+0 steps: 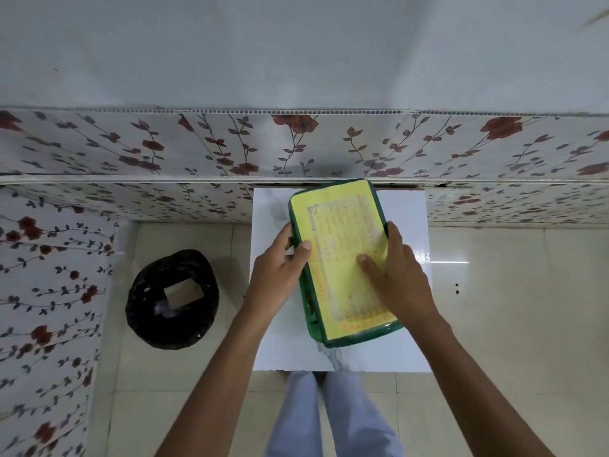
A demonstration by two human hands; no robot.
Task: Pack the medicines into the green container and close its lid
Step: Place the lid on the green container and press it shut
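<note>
The green container (pixel 329 342) lies on a small white table (pixel 273 341), its lid down and covered by a yellow printed label (pixel 339 225). My left hand (pixel 280 268) grips the container's left edge, thumb on top of the lid. The container's right side is held by my right hand (pixel 398 278), fingers wrapped over the edge and thumb pressed flat on the label. No medicines are visible; the inside of the container is hidden by the lid.
A bin lined with a black bag (pixel 173 298) stands on the tiled floor left of the table. Flower-patterned wall panels (pixel 296 143) run behind and along the left. My legs in light trousers (pixel 316 420) are below the table's front edge.
</note>
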